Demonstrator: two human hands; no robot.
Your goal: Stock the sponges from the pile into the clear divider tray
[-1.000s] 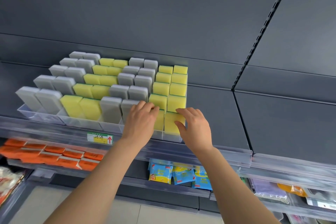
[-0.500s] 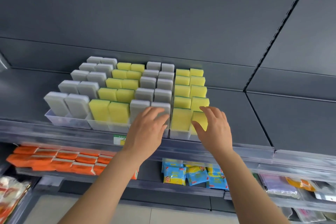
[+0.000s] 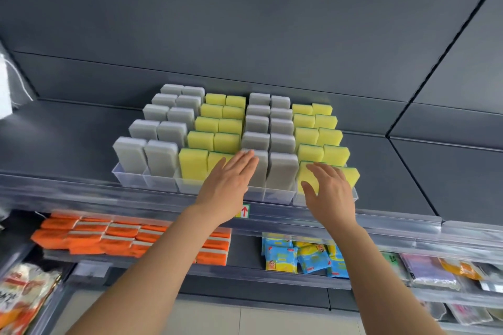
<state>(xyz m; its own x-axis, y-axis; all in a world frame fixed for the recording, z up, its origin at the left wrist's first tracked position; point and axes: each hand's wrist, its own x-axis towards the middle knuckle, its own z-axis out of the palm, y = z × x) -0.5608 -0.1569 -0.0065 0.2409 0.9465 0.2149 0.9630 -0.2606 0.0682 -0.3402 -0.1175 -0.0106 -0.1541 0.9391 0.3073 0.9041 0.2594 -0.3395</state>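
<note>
Two hands apart, empty, fingers spread before tray: eight sponge columns.

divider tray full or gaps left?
Full: the clear divider tray shows grey and yellow sponges standing in every visible slot; both hands partly hide the front row.

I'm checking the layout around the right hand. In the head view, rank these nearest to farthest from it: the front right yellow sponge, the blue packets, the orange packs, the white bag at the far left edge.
1. Front right yellow sponge, just beyond the right hand.
2. Blue packets, one shelf below.
3. Orange packs, lower left.
4. White bag, far upper left edge.
</note>
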